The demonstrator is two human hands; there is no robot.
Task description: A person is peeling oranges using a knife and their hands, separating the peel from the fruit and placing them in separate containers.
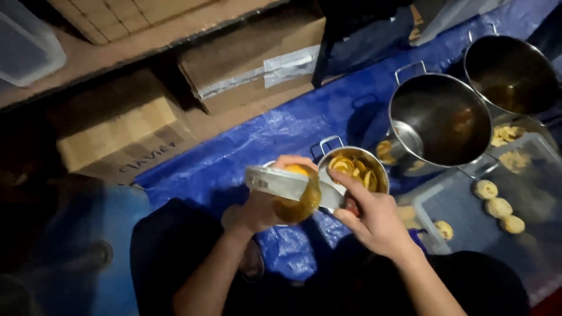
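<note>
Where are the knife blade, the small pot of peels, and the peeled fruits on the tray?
knife blade (281, 182), head view, on the flat of the blade.
small pot of peels (381, 169), head view, on its right rim.
peeled fruits (499, 207), head view, on the middle one of three.

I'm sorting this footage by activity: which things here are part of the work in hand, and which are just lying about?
In use:
left hand holding an orange fruit
right hand holding a flat metal blade
small pot of peels

Lying about:
two big steel pots
tray of round pieces
cardboard boxes
blue tarp
</note>
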